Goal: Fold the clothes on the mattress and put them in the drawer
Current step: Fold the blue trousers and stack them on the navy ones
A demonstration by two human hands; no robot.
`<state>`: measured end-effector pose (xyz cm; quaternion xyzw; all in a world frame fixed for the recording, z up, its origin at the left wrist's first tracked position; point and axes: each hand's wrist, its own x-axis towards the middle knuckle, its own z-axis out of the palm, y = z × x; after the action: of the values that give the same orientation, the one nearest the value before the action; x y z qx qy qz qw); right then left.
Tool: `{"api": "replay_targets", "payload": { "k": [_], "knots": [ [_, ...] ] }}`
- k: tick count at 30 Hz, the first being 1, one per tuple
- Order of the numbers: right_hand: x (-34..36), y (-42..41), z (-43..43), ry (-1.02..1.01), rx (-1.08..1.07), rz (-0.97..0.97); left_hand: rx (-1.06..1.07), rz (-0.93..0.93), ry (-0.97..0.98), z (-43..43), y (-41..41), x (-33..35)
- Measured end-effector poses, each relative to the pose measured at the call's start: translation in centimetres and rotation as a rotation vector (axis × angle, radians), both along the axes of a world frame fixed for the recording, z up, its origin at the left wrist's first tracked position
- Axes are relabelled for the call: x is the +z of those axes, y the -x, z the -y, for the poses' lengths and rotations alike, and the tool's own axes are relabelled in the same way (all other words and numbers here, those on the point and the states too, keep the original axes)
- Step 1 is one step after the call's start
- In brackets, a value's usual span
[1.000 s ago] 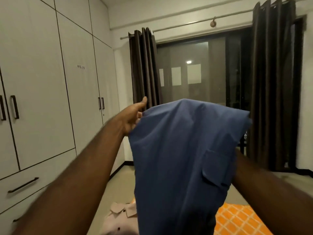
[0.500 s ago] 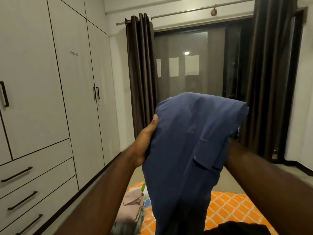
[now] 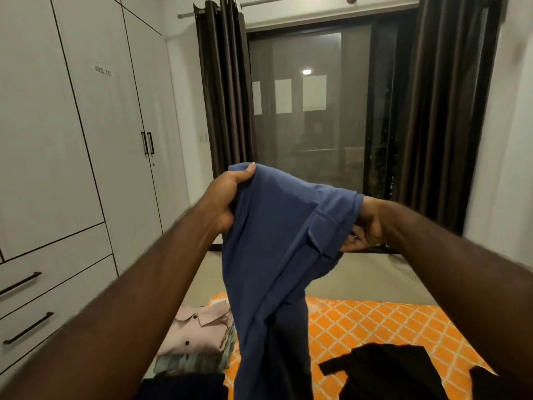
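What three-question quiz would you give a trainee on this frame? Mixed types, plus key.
1. True or false: the left hand and right hand both grip the blue trousers.
2. What tops the folded stack? A) pink shirt B) black garment C) white towel
3. Fill in: the wardrobe drawers are all ___.
Key: 1 true; 2 A; 3 shut.

One head-worn camera looks forward and slightly down, close over both outstretched forearms, toward the window point(image 3: 317, 111).
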<state>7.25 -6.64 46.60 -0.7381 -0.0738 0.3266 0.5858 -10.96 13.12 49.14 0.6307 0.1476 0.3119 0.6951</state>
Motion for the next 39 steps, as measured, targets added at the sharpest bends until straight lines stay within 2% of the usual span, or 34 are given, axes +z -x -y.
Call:
{"api": "replay_targets", "payload": {
  "k": [3,6,8,10,12,16,19,23,29,31,35,39],
  "knots": [
    [-2.0,-0.7,0.8,-0.173,-0.016,-0.084,0.032,-0.074,-0.037,0.8,-0.7,0.9],
    [-3.4,-1.4,0.1,-0.449,-0.077,-0.198,0.039,-0.130,-0.025,1.7,-1.2,1.4],
    [-3.6,-0.5,-1.1,-0.428,0.024,-0.109,-0.009,-0.125,-0.006,2.1,-1.4,1.6],
    [-3.4,1.3,-2.1,-0.326,0.119,0.041,-0.052,-0.093,0.003,2.2,-1.5,1.9],
    [-2.9,3.0,-3.1,-0.267,0.136,0.157,-0.067,-0.055,0.005,2.1,-1.5,2.3],
    [-1.3,3.9,-4.5,-0.373,0.068,0.261,-0.026,-0.058,-0.029,1.8,-0.5,3.4],
    [0.9,3.1,-4.5,-0.448,0.004,0.348,0.038,-0.137,-0.091,0.8,0.2,4.6],
    [4.1,2.6,-3.9,-0.344,-0.046,0.588,0.091,-0.257,-0.108,-0.3,0.5,6.4],
    [8.5,2.0,-3.1,0.014,0.053,0.795,0.147,-0.377,-0.163,-0.1,0.5,8.4],
    [9.4,2.3,-2.6,0.033,0.080,0.771,0.164,-0.392,-0.181,0.4,0.5,8.6],
    [9.3,2.5,-1.0,-0.019,0.199,0.501,0.163,-0.440,-0.188,1.2,0.6,7.9],
    [8.1,2.8,0.3,0.025,0.194,0.348,0.126,-0.487,-0.196,1.1,0.7,6.6]
  ]
}}
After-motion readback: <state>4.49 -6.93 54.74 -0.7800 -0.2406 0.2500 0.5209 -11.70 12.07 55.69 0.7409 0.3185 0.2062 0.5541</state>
